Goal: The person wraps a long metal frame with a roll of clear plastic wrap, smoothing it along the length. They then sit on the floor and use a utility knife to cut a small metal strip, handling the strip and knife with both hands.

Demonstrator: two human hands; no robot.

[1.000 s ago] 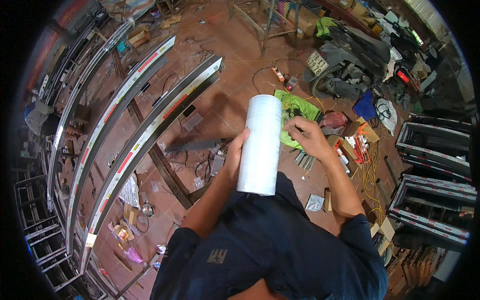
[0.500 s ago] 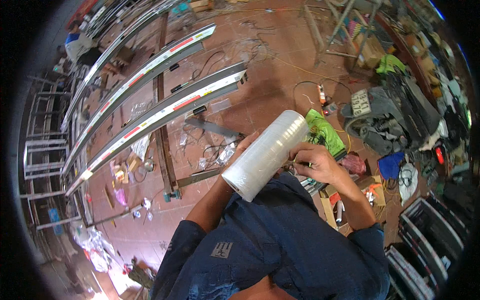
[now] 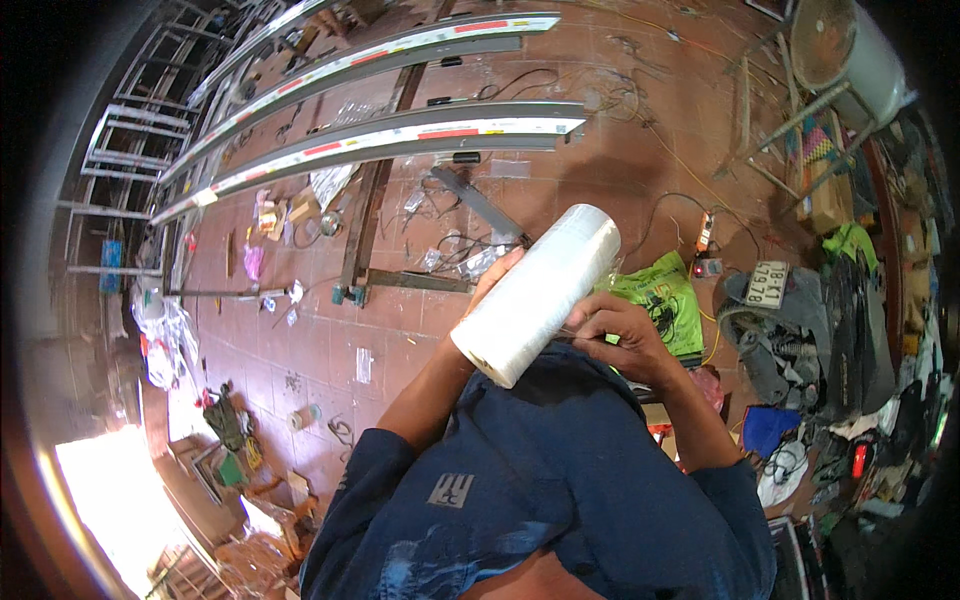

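Holding a big roll of clear wrap up in front of the chest, the person stands over a messy red tile floor. The roll is tilted, with its top end pointing up and to the right. The left hand is behind the roll, and only the fingers show, curled around its far side. The right hand is on the near side, down low, with the fingers bent and the tips pressed to the wrap. It looks like they are picking at the surface, but I cannot tell if a loose edge is pinched yet.

My guess is that this is the step of finding where the wrap starts. The next move would need a careful fingernail to lift the thin end, and a firm hold from the other hand so the roll does not spin.

On the floor past the roll lie two long grey metal rails with red and white strips. A green plastic bag sits just to the right of the hands. Bits of wire and scraps are scattered around.
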